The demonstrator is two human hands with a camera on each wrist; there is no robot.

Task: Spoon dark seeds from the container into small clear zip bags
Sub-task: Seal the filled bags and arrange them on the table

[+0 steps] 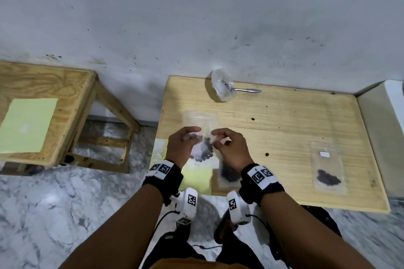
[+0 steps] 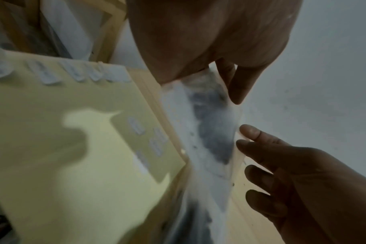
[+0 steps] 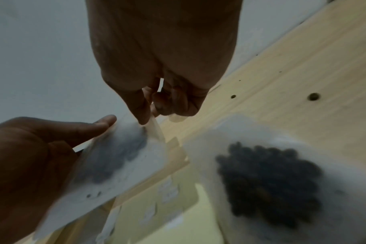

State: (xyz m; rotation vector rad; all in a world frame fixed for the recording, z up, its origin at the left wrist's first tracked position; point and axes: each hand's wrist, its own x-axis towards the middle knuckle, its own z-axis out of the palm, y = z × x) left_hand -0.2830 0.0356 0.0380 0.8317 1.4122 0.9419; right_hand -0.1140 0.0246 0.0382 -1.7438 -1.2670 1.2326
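Hands held one zip bag [image 1: 202,146] of dark seeds [image 1: 206,148] above table's near edge [image 1: 284,203]: left hand [image 1: 181,146] cupped under it, fingers loosely curled; right hand [image 1: 229,148] pinched its top edge. Bare wood lay rightward.

Bare forearms; black wrist straps [image 1: 162,179] with white marker-tagged camera units [image 1: 189,203] — thin cables, possibly black.

Clear zip bag [image 1: 202,148] of dark seeds [image 1: 205,151], held above table.
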